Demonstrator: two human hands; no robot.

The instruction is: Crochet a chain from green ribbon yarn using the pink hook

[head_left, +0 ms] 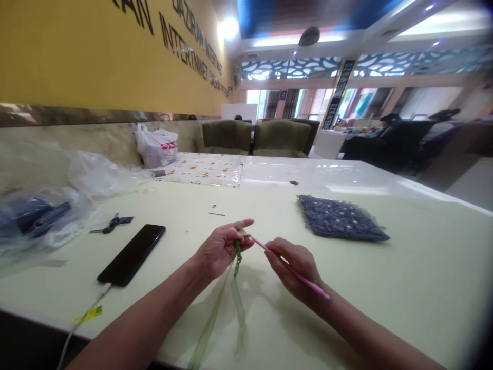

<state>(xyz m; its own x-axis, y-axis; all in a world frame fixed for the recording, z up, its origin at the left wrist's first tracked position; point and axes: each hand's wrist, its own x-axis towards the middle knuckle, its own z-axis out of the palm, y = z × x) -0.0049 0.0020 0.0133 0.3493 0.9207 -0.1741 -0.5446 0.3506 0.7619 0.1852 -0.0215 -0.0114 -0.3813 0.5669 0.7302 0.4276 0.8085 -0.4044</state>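
Left grip (221, 247): we pinch the green crocheted chain (238, 258), index finger extended | Right grip (295, 263): we pinch the pink crochet hook (314, 288), its tip at our left fingers | Chain: hangs below our left fingers, over the surface (416, 277) | Around: black smartphone (132, 255) left, grey-blue ruffled piece (341, 218) right

Bright overhead light (229, 28) — blurry right edge
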